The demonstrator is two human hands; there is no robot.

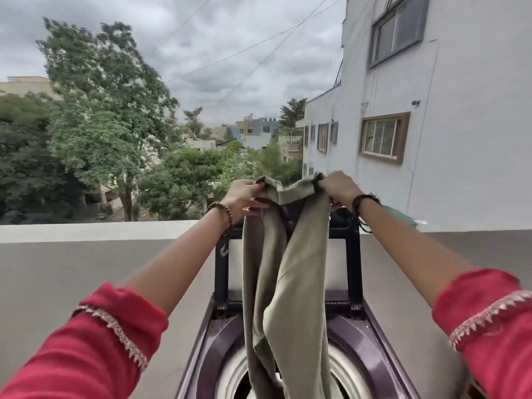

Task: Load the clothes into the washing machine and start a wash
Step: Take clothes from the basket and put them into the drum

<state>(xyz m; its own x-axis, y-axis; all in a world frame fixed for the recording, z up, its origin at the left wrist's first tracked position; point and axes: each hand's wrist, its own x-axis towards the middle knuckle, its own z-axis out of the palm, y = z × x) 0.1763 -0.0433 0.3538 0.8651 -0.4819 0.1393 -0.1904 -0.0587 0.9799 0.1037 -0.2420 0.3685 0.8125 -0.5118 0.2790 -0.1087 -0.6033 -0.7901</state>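
Note:
An olive-green garment (296, 269) hangs from both my hands, held high above the washing machine. My left hand (244, 197) pinches one top corner of it and my right hand (336, 188) grips the other. The cloth falls in two long folds, and its lower end drops into the open drum (230, 375) of the purple top-loading machine (362, 335). The machine's lid (352, 269) stands raised behind the cloth. The inside of the drum is mostly hidden by the garment.
A low parapet wall (100, 231) runs across behind the machine, with trees and rooftops beyond. A white building (460, 110) rises at the right. Grey terrace floor (72, 283) lies on both sides of the machine.

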